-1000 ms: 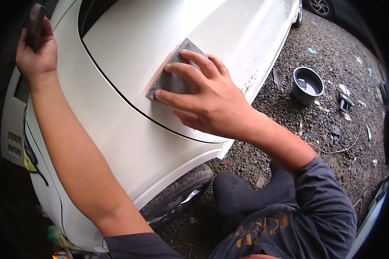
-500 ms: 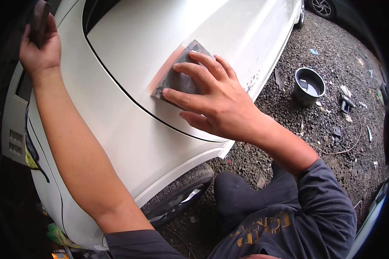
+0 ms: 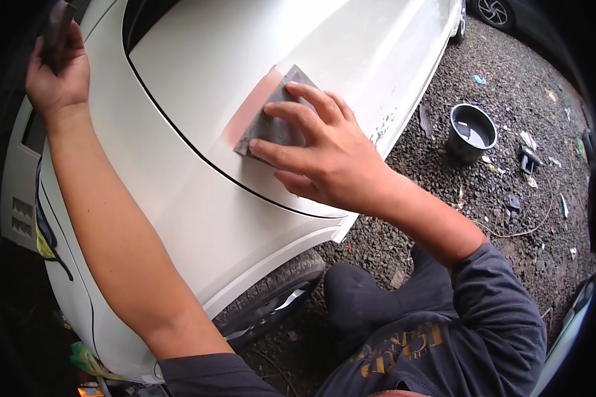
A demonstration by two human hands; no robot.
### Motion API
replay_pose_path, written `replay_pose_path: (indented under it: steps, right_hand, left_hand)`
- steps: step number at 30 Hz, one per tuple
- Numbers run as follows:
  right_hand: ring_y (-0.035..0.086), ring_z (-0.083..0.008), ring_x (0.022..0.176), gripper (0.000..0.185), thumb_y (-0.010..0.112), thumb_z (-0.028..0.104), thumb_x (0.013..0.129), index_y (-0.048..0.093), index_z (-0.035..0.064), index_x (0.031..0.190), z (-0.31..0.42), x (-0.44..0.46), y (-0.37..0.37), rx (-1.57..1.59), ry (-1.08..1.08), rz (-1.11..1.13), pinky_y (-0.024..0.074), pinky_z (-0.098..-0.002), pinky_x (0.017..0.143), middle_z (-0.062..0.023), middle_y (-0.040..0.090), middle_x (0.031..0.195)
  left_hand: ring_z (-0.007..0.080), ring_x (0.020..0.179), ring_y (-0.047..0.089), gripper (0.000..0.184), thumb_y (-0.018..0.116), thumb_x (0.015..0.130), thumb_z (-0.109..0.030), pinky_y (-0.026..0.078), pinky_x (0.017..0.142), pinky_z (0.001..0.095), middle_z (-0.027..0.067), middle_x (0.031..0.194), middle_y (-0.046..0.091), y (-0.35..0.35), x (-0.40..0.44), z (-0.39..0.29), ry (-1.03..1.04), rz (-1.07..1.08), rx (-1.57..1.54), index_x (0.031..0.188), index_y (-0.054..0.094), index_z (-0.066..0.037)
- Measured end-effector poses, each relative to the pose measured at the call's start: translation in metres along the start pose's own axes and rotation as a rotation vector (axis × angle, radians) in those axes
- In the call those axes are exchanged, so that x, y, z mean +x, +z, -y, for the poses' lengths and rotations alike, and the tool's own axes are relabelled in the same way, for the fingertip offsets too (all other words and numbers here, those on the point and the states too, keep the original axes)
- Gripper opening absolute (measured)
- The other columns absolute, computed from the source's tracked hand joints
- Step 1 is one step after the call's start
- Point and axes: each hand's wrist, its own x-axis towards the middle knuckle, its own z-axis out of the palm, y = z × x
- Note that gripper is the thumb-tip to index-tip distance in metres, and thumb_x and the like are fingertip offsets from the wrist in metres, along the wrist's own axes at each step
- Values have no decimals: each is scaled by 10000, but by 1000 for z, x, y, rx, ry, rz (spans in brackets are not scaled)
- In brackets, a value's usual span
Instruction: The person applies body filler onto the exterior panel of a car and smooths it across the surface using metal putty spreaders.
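My right hand [image 3: 318, 149] presses a flat grey sheet, which looks like sandpaper [image 3: 250, 137], onto the white car's side panel [image 3: 198, 86]. Its fingers are bent and spread over the sheet, hiding much of it. Along the sheet's left edge shows a pinkish patch [image 3: 255, 102] on the paint. My left hand [image 3: 63, 86] is raised at the upper left, palm showing, with fingers curled round a dark block-like object [image 3: 58, 36]. That object's kind is unclear, as the dark image edge swallows part of it.
A black bucket [image 3: 471, 132] with liquid in it stands on the gravel [image 3: 437, 192] to the right, among litter and a thin cable. Below the panel is the car's wheel [image 3: 271, 298], close to my bent leg [image 3: 357, 298]. Another car's wheel [image 3: 493, 13] shows at the top right.
The grey sheet and my right hand have shifted slightly towards the lower right across the panel, so more of the pinkish patch shows. My left hand keeps its hold on the dark object.
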Motion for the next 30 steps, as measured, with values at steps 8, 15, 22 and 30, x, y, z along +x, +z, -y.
replay_pose_path:
  steps: [8,15,22,30]
  right_hand:
    - [448,-412,1403,501,814,252,809,665,240,1287,14,-49,-53,59,94,228,421,-622,1066,-153,549,1393]
    - [463,-234,1425,485,718,149,930,602,115,1401,-30,-226,-78,1048,971,193,449,-458,1128,-102,529,1455]
    - [619,-242,1204,444,659,395,971,577,198,1361,-48,-410,-60,1627,1779,-335,513,-534,946,-56,650,1309]
    - [606,-272,1269,481,621,403,989,585,164,1405,-66,-436,-74,1700,1657,-524,490,-598,1033,-70,641,1370]
  left_hand:
    - [403,1334,596,403,469,1027,-57,534,1082,511,280,1425,603,28,9,21,225,-460,411,1384,527,121]
    - [418,1343,589,373,488,1022,-41,510,1111,507,293,1428,604,-20,-1,-19,-67,-18,-1,1337,588,132]
    - [389,1374,571,429,471,1046,-58,503,1106,503,250,1501,562,-31,-6,-24,-94,40,19,1443,516,100]
    - [335,1285,641,399,514,1063,-109,535,1073,469,208,1422,635,-101,-11,-64,60,-362,207,1406,550,92]
